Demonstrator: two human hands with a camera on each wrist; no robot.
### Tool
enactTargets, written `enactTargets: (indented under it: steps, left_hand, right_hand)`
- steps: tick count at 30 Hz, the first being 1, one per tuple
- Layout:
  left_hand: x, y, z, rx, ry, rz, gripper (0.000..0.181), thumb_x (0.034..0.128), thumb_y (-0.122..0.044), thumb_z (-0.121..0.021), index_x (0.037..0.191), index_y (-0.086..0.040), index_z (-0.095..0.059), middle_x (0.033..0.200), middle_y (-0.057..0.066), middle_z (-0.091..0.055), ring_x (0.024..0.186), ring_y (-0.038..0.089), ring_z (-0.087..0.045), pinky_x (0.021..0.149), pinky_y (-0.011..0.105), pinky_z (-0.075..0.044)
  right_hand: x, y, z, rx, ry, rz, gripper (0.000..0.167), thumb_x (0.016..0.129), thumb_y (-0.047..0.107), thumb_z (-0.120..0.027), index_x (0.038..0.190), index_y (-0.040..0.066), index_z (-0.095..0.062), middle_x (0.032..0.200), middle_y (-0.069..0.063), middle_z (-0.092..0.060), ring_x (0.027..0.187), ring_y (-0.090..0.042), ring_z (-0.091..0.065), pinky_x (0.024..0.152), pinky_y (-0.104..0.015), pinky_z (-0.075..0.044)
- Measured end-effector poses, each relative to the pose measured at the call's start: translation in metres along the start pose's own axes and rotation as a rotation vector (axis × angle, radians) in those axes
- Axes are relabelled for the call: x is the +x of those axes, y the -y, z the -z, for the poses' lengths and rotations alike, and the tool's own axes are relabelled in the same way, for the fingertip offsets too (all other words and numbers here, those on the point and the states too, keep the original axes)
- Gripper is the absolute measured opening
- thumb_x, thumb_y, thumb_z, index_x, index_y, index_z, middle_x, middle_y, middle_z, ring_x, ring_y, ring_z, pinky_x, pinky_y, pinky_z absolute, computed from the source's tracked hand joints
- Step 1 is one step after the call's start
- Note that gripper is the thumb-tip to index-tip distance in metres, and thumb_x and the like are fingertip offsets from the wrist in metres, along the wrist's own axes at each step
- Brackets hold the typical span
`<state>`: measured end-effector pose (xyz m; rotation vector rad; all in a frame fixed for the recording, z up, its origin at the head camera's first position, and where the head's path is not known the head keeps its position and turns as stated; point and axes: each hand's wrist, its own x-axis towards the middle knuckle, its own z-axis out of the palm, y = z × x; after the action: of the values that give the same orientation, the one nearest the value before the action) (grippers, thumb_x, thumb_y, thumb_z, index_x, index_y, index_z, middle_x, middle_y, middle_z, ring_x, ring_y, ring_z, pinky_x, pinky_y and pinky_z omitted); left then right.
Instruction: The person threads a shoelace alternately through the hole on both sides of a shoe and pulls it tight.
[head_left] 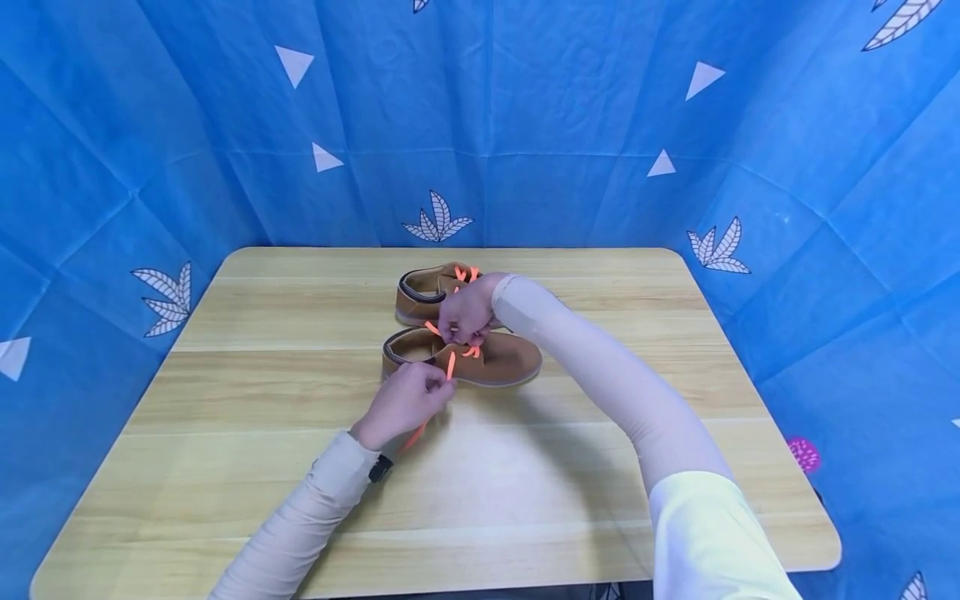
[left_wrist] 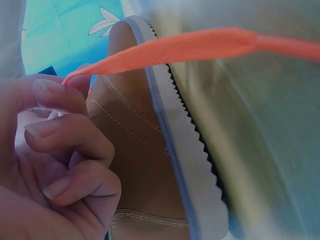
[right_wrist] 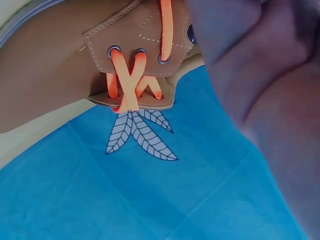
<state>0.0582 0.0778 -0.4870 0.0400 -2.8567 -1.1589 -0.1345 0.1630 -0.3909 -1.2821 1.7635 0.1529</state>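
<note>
A brown shoe [head_left: 512,357] with an orange shoelace [left_wrist: 195,48] stands on the table, toe to the right. My left hand [head_left: 408,398] is at its near side and pinches one flattened lace end between thumb and forefinger, the other fingers curled. The lace runs taut from an upper eyelet, and its tail hangs below the hand. Above the shoe opening, my right hand [head_left: 467,312] has its fingers curled, with an orange lace end sticking out to their left. In the right wrist view, crossed lacing [right_wrist: 128,82] passes through the lower eyelets; the right fingertips are hidden there.
A second brown shoe [head_left: 415,313] with orange laces stands just behind, partly covered by the right hand. Both are on a light wooden table [head_left: 225,375]. A blue patterned curtain [head_left: 480,100] hangs around the back and sides.
</note>
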Motion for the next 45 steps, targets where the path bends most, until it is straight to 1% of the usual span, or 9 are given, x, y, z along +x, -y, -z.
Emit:
enactTargets:
  steps: [6,10,16,20,26,30,33,38,45]
  left_hand:
    - [0.003,0.005,-0.001,-0.218,0.015,0.023,0.032,0.1047,-0.028,-0.061,0.097,-0.002,-0.077,0.056,-0.008,-0.048,0.049,0.006,-0.042,0.052,0.022,-0.034]
    - [0.003,0.007,-0.001,-0.309,0.004,0.05,0.035,0.1069,-0.026,-0.057,0.094,0.0,-0.076,0.056,-0.008,-0.042,0.048,0.005,-0.034,0.05,0.021,-0.028]
    - [0.001,0.007,0.003,-0.384,0.044,0.065,0.041,0.1078,-0.029,-0.054,0.09,0.003,-0.072,0.054,-0.007,-0.04,0.044,0.003,-0.03,0.047,0.022,-0.026]
    - [0.0,0.008,0.004,-0.371,0.05,0.069,0.04,0.1069,-0.028,-0.055,0.09,0.003,-0.074,0.053,-0.008,-0.04,0.043,0.002,-0.03,0.046,0.022,-0.026]
    - [-0.006,0.008,0.003,-0.087,-0.057,-0.005,0.036,0.103,-0.025,-0.061,0.074,-0.007,-0.073,0.054,-0.006,-0.045,0.046,0.008,-0.041,0.047,0.025,-0.032]
    - [-0.014,0.002,-0.002,0.309,-0.253,-0.118,0.037,0.099,-0.027,-0.067,0.064,-0.016,-0.067,0.058,-0.004,-0.058,0.05,0.015,-0.054,0.046,0.031,-0.039]
    - [-0.02,-0.002,-0.003,0.518,-0.403,-0.212,0.028,0.0956,-0.026,-0.072,0.07,-0.016,-0.072,0.068,0.0,-0.065,0.059,0.021,-0.061,0.045,0.037,-0.046]
    - [-0.021,-0.001,-0.002,0.592,-0.506,-0.315,0.015,0.0925,-0.019,-0.076,0.084,-0.007,-0.079,0.087,0.008,-0.066,0.08,0.026,-0.058,0.063,0.037,-0.049]
    - [-0.022,0.002,0.002,0.624,-0.52,-0.482,0.016,0.0836,-0.008,-0.081,0.099,-0.004,-0.08,0.089,0.007,-0.073,0.082,0.025,-0.062,0.067,0.035,-0.049]
  right_hand:
    - [0.001,-0.004,-0.002,0.032,-0.001,0.05,0.017,0.101,0.004,-0.052,0.095,0.015,-0.063,0.072,0.002,-0.064,0.057,-0.008,-0.052,0.053,-0.022,-0.039]
    - [0.0,-0.006,-0.004,0.041,-0.028,0.11,0.013,0.101,0.005,-0.054,0.095,0.013,-0.061,0.072,0.002,-0.063,0.06,-0.009,-0.053,0.058,-0.024,-0.043]
    - [-0.003,-0.016,-0.019,0.037,-0.186,0.215,0.01,0.105,0.006,-0.054,0.098,0.013,-0.058,0.079,0.001,-0.059,0.072,-0.029,-0.063,0.064,-0.027,-0.049]
    - [-0.003,-0.024,-0.033,0.008,-0.306,0.309,0.016,0.101,-0.003,-0.049,0.098,0.011,-0.057,0.084,0.001,-0.054,0.067,-0.02,-0.058,0.064,-0.022,-0.046]
    - [-0.005,-0.026,-0.041,0.051,-0.362,0.356,0.027,0.092,-0.014,-0.045,0.103,0.007,-0.058,0.084,0.002,-0.05,0.064,-0.008,-0.045,0.06,-0.02,-0.038]
    - [-0.006,-0.027,-0.039,0.043,-0.348,0.326,0.025,0.096,-0.01,-0.048,0.11,0.007,-0.06,0.084,0.001,-0.053,0.062,-0.008,-0.048,0.059,-0.021,-0.041]
    - [-0.007,-0.028,-0.037,0.017,-0.339,0.33,0.025,0.101,-0.003,-0.051,0.119,0.006,-0.066,0.082,0.0,-0.059,0.06,-0.012,-0.054,0.061,-0.021,-0.045]
    - [-0.008,-0.029,-0.029,0.006,-0.316,0.36,0.017,0.105,0.005,-0.054,0.108,0.007,-0.07,0.075,0.002,-0.059,0.064,-0.032,-0.062,0.065,-0.022,-0.048]
    - [-0.002,-0.027,-0.031,-0.003,-0.317,0.347,0.014,0.103,0.001,-0.052,0.101,0.008,-0.065,0.076,0.003,-0.056,0.061,-0.013,-0.055,0.065,-0.022,-0.048]
